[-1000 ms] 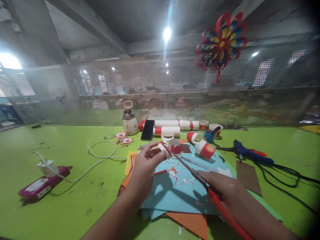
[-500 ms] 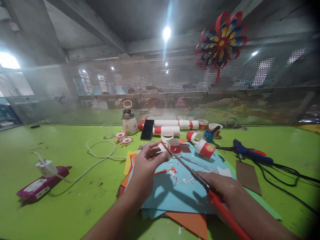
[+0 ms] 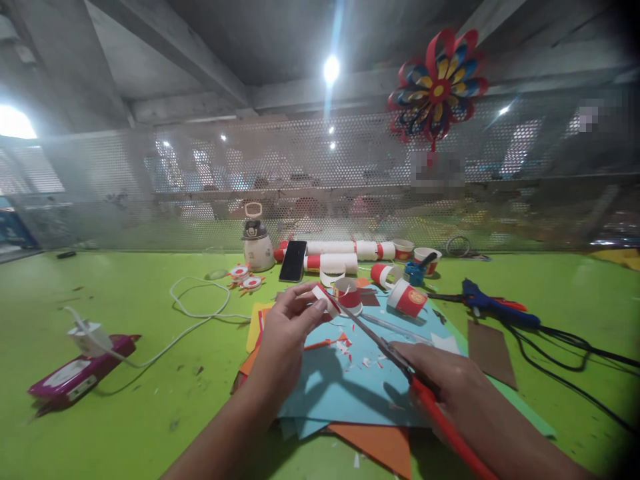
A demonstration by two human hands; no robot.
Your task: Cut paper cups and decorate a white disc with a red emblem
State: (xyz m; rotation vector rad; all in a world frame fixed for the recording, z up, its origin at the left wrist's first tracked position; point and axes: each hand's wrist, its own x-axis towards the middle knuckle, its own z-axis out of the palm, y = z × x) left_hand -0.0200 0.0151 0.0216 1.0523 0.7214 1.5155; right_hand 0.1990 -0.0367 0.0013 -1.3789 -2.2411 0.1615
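Observation:
Between the thumb and fingers of my left hand (image 3: pixel 293 327) is a small red-and-white piece of paper cup (image 3: pixel 325 301). My right hand (image 3: pixel 453 383) grips red-handled scissors (image 3: pixel 373 337), whose blade tips reach up to the edge of that piece. Just behind the piece stands a cut red-and-white paper cup (image 3: pixel 349 297). Another paper cup (image 3: pixel 407 299) lies tilted to the right. Beneath both hands, light blue paper sheets (image 3: pixel 325 390) carry small red and white scraps (image 3: pixel 345 343).
A blue glue gun (image 3: pixel 495 307) with a black cord lies right. At the back are a phone (image 3: pixel 293 261), a bottle (image 3: pixel 257 247) and paper-cup tubes (image 3: pixel 333 262). A purple power strip (image 3: pixel 83 373) with a white charger and cable sits left on the green table (image 3: pixel 165 427).
The view has shifted slightly. Both hands keep their hold on the cup piece and scissors, and the scissor tips stay at the piece's edge.

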